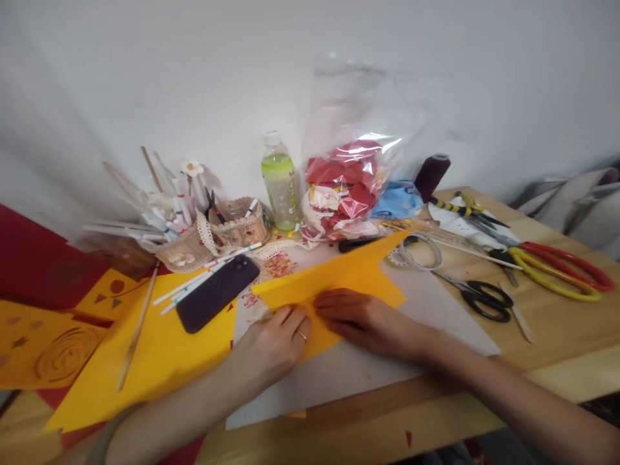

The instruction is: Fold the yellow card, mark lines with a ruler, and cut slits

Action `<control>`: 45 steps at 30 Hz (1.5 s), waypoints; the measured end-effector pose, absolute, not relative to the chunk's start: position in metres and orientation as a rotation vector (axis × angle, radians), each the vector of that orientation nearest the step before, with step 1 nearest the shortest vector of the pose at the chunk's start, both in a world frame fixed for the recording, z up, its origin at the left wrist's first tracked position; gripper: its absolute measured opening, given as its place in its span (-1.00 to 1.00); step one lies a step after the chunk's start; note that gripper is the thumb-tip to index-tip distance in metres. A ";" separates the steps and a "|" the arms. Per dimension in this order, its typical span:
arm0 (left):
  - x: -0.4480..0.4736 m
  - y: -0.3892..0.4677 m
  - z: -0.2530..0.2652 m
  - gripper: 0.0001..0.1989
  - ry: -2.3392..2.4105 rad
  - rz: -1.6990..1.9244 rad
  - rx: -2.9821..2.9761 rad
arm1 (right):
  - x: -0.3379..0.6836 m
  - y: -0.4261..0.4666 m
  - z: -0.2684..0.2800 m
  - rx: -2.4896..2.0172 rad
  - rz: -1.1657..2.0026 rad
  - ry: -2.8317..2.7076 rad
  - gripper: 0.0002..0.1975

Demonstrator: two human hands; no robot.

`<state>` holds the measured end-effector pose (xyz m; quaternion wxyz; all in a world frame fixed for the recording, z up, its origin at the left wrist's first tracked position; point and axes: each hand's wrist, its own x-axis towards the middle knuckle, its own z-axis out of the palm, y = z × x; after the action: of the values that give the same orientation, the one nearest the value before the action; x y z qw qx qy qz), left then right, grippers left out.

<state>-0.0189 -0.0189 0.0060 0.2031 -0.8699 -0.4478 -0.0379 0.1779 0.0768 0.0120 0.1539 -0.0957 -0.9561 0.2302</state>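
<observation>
A folded sheet of orange paper [339,274] lies on a white sheet [426,303] on the wooden table. My left hand [276,342], with a ring on one finger, presses down on the paper's near left part with curled fingers. My right hand [363,320] lies flat on the paper's near edge, fingers pointing left and nearly touching the left hand. Neither hand lifts the paper. The paper's far corner points up and to the right.
A dark phone [217,292] and white markers lie on a larger orange sheet [159,355] to the left. Behind stand a marker basket [237,226], a green bottle [279,184] and a plastic bag of red scraps [349,187]. Black scissors [484,298] and red-yellow shears [562,271] lie right.
</observation>
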 end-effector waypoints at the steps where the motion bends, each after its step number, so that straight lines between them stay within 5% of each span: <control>1: -0.020 -0.020 0.005 -0.77 -1.242 -0.093 -2.436 | 0.184 0.079 0.010 -0.330 0.634 -2.737 -0.68; 19: -0.022 -0.022 -0.004 -0.80 -1.081 -0.116 -2.463 | 0.237 0.094 0.009 -0.810 -0.005 -2.718 -0.70; 31: -0.020 -0.027 -0.019 -0.77 -1.084 -0.128 -2.507 | 0.240 0.109 0.008 -0.779 0.146 -2.713 -0.68; 34: -0.020 -0.028 -0.020 -0.61 -1.105 -0.043 -2.504 | 0.250 0.114 0.007 -0.770 0.187 -2.696 -0.69; 39: -0.018 -0.030 -0.021 -0.42 -1.183 0.026 -2.534 | 0.278 0.140 0.022 -1.105 0.094 -2.443 -0.76; 45: -0.018 -0.030 -0.015 -0.51 -1.200 0.096 -2.556 | 0.284 0.210 0.033 -1.442 -0.026 -2.290 -0.71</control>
<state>-0.0179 -0.0296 -0.0146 0.1575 -0.8934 -0.4194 0.0335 0.2839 0.2102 0.0329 0.2157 -0.5203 -0.8262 -0.0094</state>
